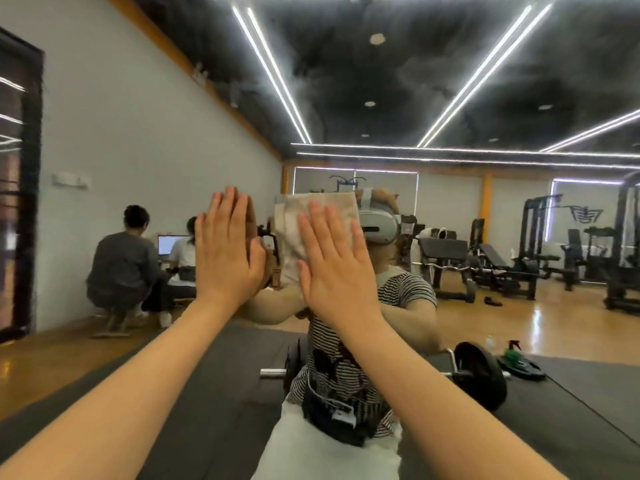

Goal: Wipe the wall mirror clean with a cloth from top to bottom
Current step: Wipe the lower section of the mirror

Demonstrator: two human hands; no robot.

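1. Black ceiling point(381, 81) crossed by bright white light strips point(478, 74).
2. Grey wall point(138, 133) at left, topped by an orange band.
3. Wooden floor point(519, 327) with dark mats point(214, 375).
4. Weight machines point(554, 244) stand along the far wall.

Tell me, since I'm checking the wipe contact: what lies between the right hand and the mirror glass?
In the head view, a beige folded cloth lies flat under the right hand, against the wall mirror.
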